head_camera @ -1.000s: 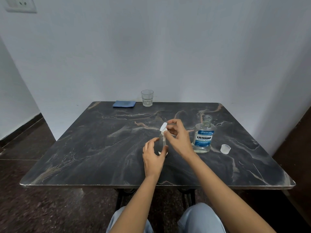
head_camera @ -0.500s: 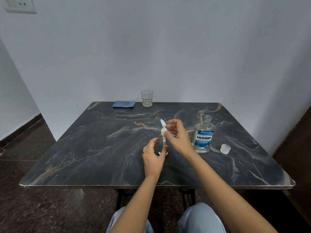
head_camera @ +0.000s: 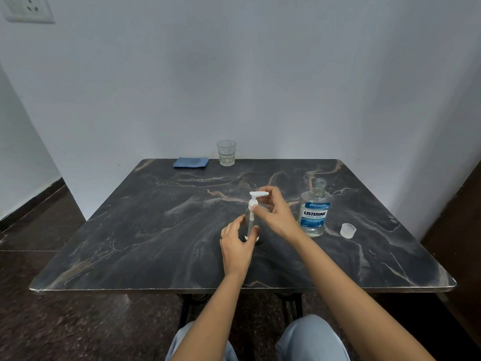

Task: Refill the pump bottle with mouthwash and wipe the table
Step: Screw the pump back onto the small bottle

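Observation:
A small clear pump bottle (head_camera: 250, 222) stands upright near the middle of the dark marble table (head_camera: 156, 230). My left hand (head_camera: 238, 242) grips its lower body. My right hand (head_camera: 276, 212) pinches the white pump head (head_camera: 256, 196) at the collar, and the spout points right. An open Listerine mouthwash bottle (head_camera: 315, 211) stands just right of my right hand, holding clear liquid. Its translucent cap (head_camera: 348, 230) lies on the table further right. A folded blue cloth (head_camera: 191, 162) rests at the far edge.
An empty drinking glass (head_camera: 226, 152) stands at the far edge beside the cloth, against the white wall. My knees show below the table's near edge. A dark floor lies to the left and a dark panel to the right.
The pump head has turned in my right hand: its spout pointed up and left before and now points right. My left hand stays on the bottle. Nothing else moved.

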### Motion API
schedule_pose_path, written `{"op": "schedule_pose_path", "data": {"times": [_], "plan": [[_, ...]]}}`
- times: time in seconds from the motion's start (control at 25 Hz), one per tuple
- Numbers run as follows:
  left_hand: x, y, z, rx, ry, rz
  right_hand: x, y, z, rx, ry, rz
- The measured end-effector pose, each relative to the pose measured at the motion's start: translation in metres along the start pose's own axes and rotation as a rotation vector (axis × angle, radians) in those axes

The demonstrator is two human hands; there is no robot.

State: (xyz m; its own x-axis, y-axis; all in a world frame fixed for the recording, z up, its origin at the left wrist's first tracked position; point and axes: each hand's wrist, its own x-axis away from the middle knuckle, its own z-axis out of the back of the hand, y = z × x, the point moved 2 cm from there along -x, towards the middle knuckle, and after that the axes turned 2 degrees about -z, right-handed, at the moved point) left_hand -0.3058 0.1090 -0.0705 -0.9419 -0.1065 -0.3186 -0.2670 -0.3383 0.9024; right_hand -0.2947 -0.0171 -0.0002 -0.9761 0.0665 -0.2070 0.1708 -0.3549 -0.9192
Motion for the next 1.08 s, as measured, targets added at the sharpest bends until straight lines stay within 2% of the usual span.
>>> {"op": "schedule_pose_path", "data": {"times": [0.12,0.36,0.6,0.84,1.0,1.08], "plan": [[0.0,-0.001,-0.001,-0.002,-0.002,-0.003,-0.002,0.001,0.0,-0.088,-0.052,-0.01],[0.0,0.0,-0.001,-0.011,-0.005,-0.01,-0.004,-0.001,0.002,-0.02,-0.062,0.015],[0.002,-0.001,-0.001,0.005,-0.044,0.04,-0.013,-0.009,0.011,0.018,-0.223,0.046],[0.001,-0.007,-0.007,-0.104,-0.092,0.016,-0.018,-0.007,0.014,0.052,-0.206,0.03],[0.001,-0.002,-0.005,-0.101,-0.071,0.039,-0.021,-0.018,0.018,0.151,-0.369,0.043],[0.001,0.0,-0.004,-0.095,-0.07,0.03,-0.022,-0.018,0.02,0.158,-0.384,0.028]]}}
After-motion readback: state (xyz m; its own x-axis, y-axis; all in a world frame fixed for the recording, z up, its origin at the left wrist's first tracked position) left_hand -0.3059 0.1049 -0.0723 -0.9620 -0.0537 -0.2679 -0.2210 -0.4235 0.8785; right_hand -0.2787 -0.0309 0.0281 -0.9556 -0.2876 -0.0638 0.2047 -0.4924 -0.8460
